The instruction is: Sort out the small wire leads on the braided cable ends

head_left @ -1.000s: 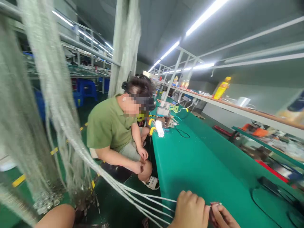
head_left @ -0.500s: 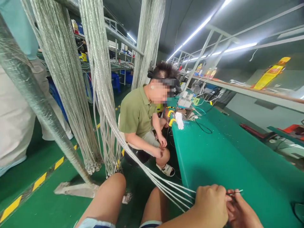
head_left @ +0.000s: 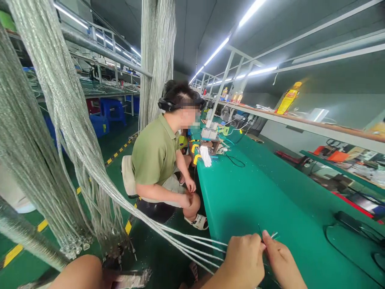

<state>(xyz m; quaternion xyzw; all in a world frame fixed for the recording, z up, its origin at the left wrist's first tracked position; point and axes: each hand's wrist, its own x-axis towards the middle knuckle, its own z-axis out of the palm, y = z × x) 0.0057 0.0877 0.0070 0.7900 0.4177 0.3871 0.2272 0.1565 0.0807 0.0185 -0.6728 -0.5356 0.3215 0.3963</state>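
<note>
Several silver braided cables (head_left: pixel 126 204) run from a hanging bundle down to the front edge of the green table. My left hand (head_left: pixel 243 257) is closed round them, palm side hidden. Close beside it, my right hand (head_left: pixel 281 257) pinches thin wire ends (head_left: pixel 274 235) between thumb and fingers. White and dark green tips stick out past the thumb. Exactly how the fingers lie on the wires is partly hidden. Both hands are over the table's near edge and almost touch each other.
A co-worker (head_left: pixel 156 156) in a green shirt sits ahead on a stool. Thick cable bundles (head_left: pixel 28 160) hang from a metal rail (head_left: pixel 105 52) at left. A small machine (head_left: pixel 210 138) with a white glove stands on the green table (head_left: pixel 240 192); a black adapter (head_left: pixel 349 221) lies right.
My view has turned to the right, so the co-worker and table appear farther left. My hands stay together on the cables, and the right thumb now points more upward.
</note>
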